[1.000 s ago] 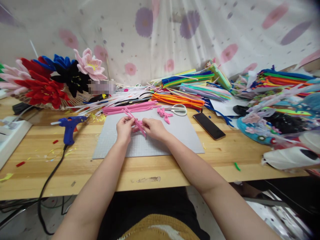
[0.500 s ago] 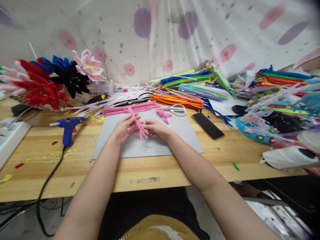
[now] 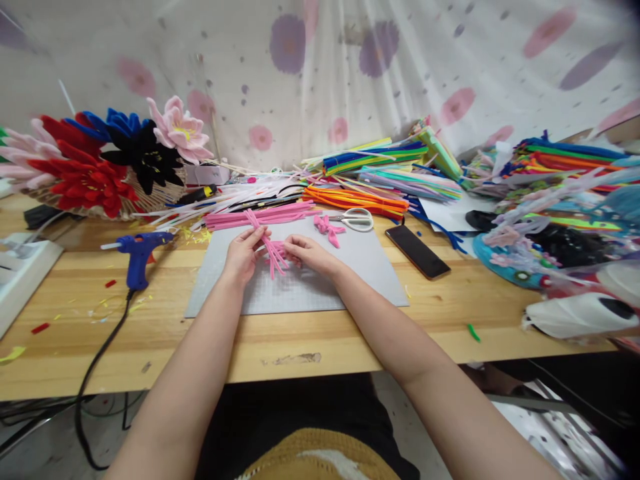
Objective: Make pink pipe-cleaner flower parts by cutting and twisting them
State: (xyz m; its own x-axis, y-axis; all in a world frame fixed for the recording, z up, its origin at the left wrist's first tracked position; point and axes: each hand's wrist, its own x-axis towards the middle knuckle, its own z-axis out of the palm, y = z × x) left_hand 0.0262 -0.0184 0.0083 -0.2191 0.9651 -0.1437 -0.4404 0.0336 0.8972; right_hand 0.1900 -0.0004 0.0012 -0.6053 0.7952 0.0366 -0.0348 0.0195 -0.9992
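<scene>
The left hand's fingers (image 3: 254, 239) are closed on the pink stems (image 3: 273, 250), thin, fuzzy and crossed, their loose ends fanning out toward the person. The right hand's fingers (image 3: 295, 249) pinch together at the stems' other side. Just beneath the fingers is the gray mat (image 3: 320, 293); beyond them, at its far edge, lies the pink bundle (image 3: 235, 220). Right of the fingers sit a pink twisted piece (image 3: 329, 229), scissors (image 3: 358, 220) and, farther out on the worktop (image 3: 350, 340), a phone (image 3: 418, 252).

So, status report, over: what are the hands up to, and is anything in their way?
Left hand and right hand gripping pink stems. Stems crossed, above mat. Scissors on mat's far edge, touching neither hand.
</scene>
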